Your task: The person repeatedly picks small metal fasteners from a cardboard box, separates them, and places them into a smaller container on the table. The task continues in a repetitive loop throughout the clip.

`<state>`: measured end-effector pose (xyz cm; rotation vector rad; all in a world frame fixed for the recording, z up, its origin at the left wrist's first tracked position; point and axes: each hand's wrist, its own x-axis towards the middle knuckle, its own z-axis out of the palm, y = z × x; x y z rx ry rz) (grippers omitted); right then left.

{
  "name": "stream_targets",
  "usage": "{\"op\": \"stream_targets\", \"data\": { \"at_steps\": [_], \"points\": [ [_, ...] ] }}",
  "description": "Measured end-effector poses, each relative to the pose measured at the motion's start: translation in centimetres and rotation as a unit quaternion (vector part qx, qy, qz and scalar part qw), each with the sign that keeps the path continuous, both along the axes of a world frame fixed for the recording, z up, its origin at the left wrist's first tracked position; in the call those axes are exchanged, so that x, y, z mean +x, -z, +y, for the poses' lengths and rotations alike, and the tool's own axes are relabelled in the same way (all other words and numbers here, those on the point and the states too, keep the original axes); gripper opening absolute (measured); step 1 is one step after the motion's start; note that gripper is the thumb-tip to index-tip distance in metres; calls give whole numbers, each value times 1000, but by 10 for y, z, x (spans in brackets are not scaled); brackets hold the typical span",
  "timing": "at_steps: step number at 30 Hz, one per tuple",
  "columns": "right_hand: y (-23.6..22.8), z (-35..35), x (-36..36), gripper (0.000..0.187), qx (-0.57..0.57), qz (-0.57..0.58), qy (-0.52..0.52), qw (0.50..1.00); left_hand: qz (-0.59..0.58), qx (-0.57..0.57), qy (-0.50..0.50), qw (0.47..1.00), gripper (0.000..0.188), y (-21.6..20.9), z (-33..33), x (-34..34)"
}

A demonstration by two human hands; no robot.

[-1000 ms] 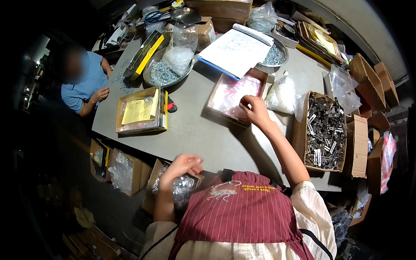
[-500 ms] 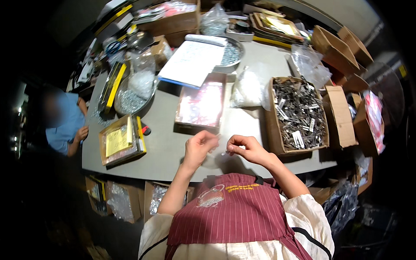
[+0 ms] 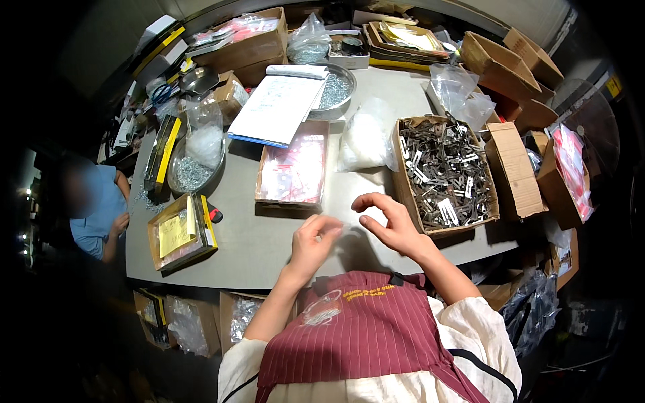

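Note:
My left hand (image 3: 312, 245) is above the near part of the grey table (image 3: 235, 245), with thumb and fingers drawn together. A faint, clear sliver seems to show at its fingertips, too slight to name. To its right, my right hand (image 3: 393, 225) is open, thumb and curved fingers apart, with nothing visible between them. Just beyond my left hand sits an open carton (image 3: 290, 201) of clear and pink small packets. Close by my right hand stands a cardboard box (image 3: 411, 191) heaped with dark and silver metal clips (image 3: 447, 168).
A writing pad (image 3: 279, 101) overlaps the packet carton's far end. A bag of white pieces (image 3: 366, 141) lies beside it. Metal bowls (image 3: 191, 176) hold small silver parts. A box with a yellow note (image 3: 176, 235) stands left. A person in blue (image 3: 101, 195) is at far left.
My hands have drawn a little apart. My right hand has gone from a pinch to spread fingers. The view has shifted slightly, moving the table's contents left in the picture.

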<state>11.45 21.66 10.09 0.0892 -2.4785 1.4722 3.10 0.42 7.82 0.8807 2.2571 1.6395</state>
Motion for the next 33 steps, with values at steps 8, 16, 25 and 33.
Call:
{"op": "stream_targets", "data": {
  "at_steps": [8, 16, 25, 33],
  "points": [
    [-16, 12, -2, 46, 214, 42, -101, 971, 44, -20, -7, 999, 27, -7, 26, 6],
    [-14, 26, -1, 60, 250, -71, -177, 949, 211, -68, 38, 974, 41, 10, 45, -11],
    [12, 134, -118, 39, 84, 17, 209, 974, 34, -68, -26, 997, 21, 69, 44, -4],
    [71, 113, -171, 84, 397, -144, 42, 906, 53, -77, -54, 994, 24, 88, 21, 4]
  ]
}}
